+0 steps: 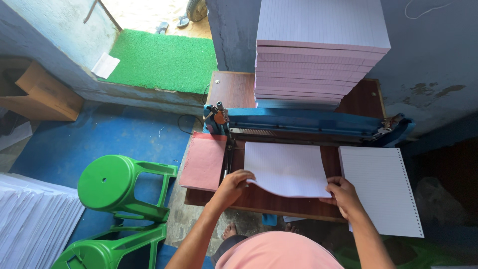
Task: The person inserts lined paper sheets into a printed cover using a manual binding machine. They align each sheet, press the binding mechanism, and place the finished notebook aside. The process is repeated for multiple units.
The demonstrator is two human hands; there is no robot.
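Crosswise before the blue punching machine (pixel 303 124) lies the paper sheaf (pixel 286 169); left hand (pixel 233 185) and right hand (pixel 342 194) each clamp its near edge.

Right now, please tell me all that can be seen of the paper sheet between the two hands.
The paper sheet is white, thin, faintly ruled and rectangular. It lies flat on the brown wooden table, its far edge at the blue machine. Its near edge curls up slightly where the left hand and right hand grip its near corners.
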